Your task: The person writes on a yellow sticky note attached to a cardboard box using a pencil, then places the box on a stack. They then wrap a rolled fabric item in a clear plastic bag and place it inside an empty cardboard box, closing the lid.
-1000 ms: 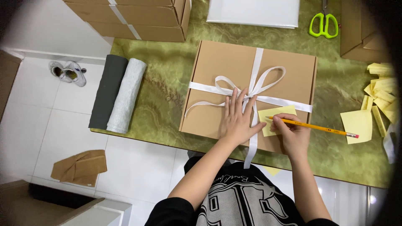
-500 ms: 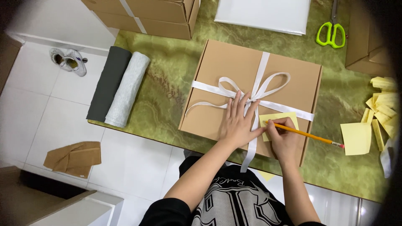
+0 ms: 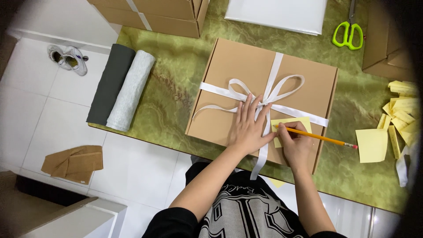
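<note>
1. On the white tiled floor (image 3: 132,172) at far left lie a pair of pale shoes (image 3: 68,58) and, lower down, a flattened scrap of brown cardboard (image 3: 72,163). Neither has shifted over the last second.
2. At the left edge of the green marbled table (image 3: 176,83) two rolls sit side by side and touching: a dark grey roll (image 3: 110,83) and a light grey roll (image 3: 131,90). They are unmoved.
3. The flat brown box (image 3: 233,66) sits in the middle of the table, tied with a white ribbon (image 3: 273,79) in a bow; one ribbon tail hangs off the near edge.
4. The left hand (image 3: 251,128) lies flat on the lid, fingers spread, palm down beside the ribbon crossing. It grips nothing and only presses. It has stayed there throughout.
5. The yellow sticky note (image 3: 293,125) lies on the lid just right of the ribbon, under the right hand.
6. The right hand (image 3: 297,145) is clenched around a yellow pencil (image 3: 321,138) in a writing grip, tip on the note's left edge. A second ago the tip was further right; it has edged leftward, so writing on the note looks to be under way.
7. Right of the box lies one loose yellow note (image 3: 372,145), then a pile of yellow notes (image 3: 403,110); green-handled scissors (image 3: 348,31) lie at the top.
</note>
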